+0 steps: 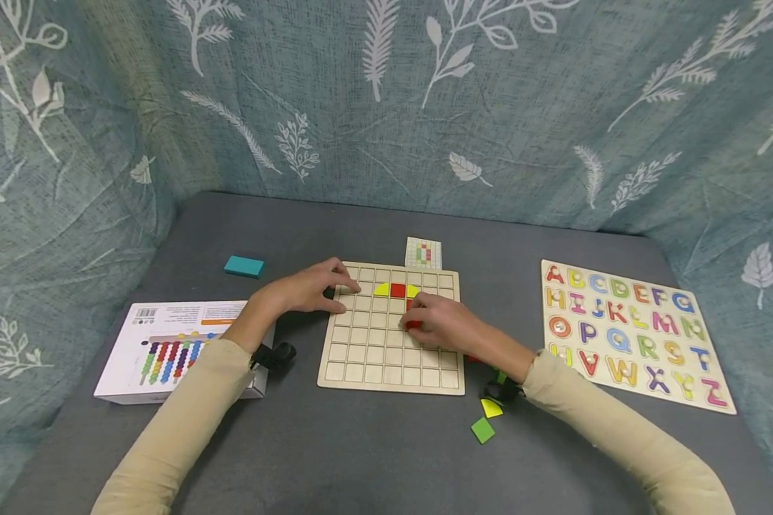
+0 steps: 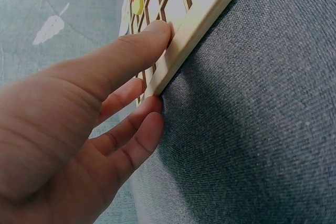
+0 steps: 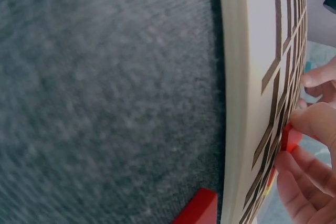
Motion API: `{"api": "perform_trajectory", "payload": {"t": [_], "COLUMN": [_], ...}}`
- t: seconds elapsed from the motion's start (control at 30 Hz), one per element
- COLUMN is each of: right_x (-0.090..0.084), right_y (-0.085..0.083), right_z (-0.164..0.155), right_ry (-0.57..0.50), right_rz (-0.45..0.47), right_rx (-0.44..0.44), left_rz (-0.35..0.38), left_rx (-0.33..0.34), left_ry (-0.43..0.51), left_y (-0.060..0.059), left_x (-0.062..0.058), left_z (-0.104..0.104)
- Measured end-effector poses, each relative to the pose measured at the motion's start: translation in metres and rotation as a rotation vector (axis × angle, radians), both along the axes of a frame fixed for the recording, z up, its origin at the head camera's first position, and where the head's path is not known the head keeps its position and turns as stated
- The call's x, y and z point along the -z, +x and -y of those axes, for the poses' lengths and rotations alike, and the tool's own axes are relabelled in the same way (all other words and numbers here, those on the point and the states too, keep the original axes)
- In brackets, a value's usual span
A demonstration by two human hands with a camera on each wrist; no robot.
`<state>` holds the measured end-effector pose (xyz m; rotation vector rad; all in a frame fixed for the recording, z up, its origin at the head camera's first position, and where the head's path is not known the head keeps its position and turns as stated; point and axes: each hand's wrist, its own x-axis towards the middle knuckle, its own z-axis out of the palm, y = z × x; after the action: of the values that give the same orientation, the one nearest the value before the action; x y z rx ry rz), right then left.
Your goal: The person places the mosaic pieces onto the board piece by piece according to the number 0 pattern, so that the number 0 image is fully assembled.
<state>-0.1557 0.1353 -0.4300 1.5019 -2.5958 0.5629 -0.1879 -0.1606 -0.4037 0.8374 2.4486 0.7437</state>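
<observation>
Left hand (image 2: 79,129) flat-fingered against grid board (image 2: 202,17) edge; right hand (image 3: 310,145) pinching red piece (image 3: 290,139), head-view half-hidden.

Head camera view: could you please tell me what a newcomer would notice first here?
Both hands meet over the wooden grid board in the middle of the grey table: the left hand steadies its far-left corner, the right hand pinches a red piece on it. A colourful alphabet puzzle lies to the right.
</observation>
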Motion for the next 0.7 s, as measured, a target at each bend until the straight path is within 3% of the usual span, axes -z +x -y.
{"api": "perform_trajectory", "payload": {"t": [0.7], "right_x": [0.0036], "right_y": [0.0012], "right_z": [-0.0003], "right_ry": [-0.021], "right_rz": [-0.037], "right_rx": [0.009], "left_rz": [0.009], "left_rx": [-0.008], "left_ry": [0.002], "left_y": [0.0001], "left_x": [0.0010], "left_z": [-0.0012]}}
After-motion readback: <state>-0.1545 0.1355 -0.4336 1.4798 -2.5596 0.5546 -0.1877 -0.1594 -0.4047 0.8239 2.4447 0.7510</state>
